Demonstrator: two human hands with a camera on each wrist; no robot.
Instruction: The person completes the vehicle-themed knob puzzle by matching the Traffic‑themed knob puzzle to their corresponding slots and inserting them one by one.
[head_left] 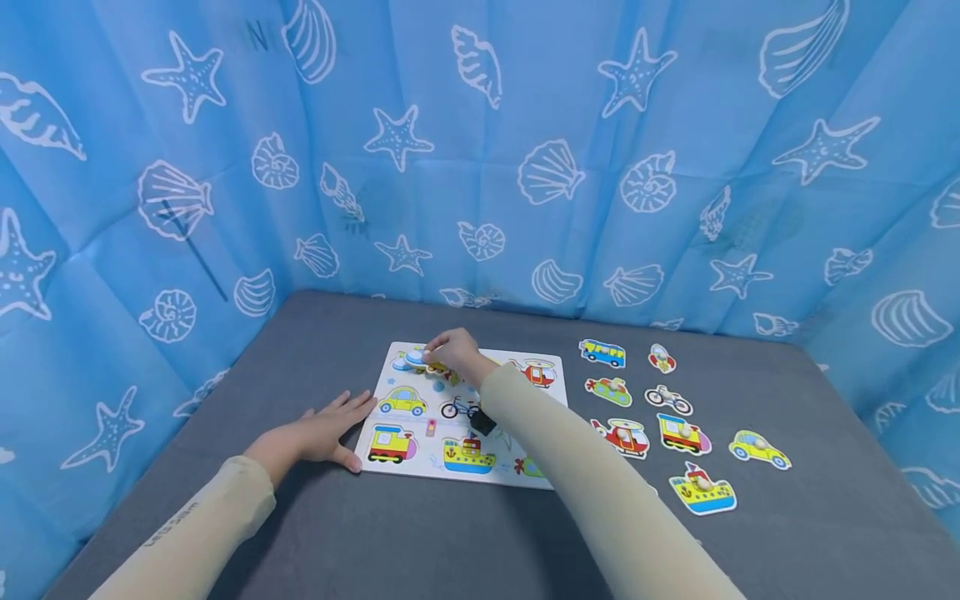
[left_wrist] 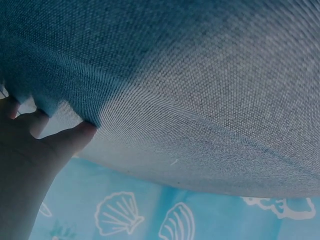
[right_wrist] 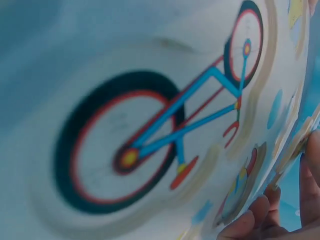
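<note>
A white wooden puzzle board (head_left: 480,423) with printed vehicle recesses lies on the table. My left hand (head_left: 324,431) rests at its left edge, fingers spread and thumb at the near corner. Over the back left part of the board, my right hand (head_left: 457,350) pinches a thin puzzle piece (right_wrist: 292,150) between thumb and fingers. That piece is seen nearly edge-on in the right wrist view, and the fingers partly cover its picture. The bicycle recess (right_wrist: 180,135) fills most of that view. Only the hand's edge and grey cloth appear in the left wrist view.
To the board's right lie several knobbed pieces, among them a bus (head_left: 602,353), a rocket (head_left: 662,358), a submarine (head_left: 609,391), a bicycle (head_left: 669,401), a helicopter (head_left: 626,439), a train (head_left: 684,435), a car (head_left: 760,450) and a ship (head_left: 703,492). A blue curtain (head_left: 480,167) surrounds the grey table (head_left: 390,533).
</note>
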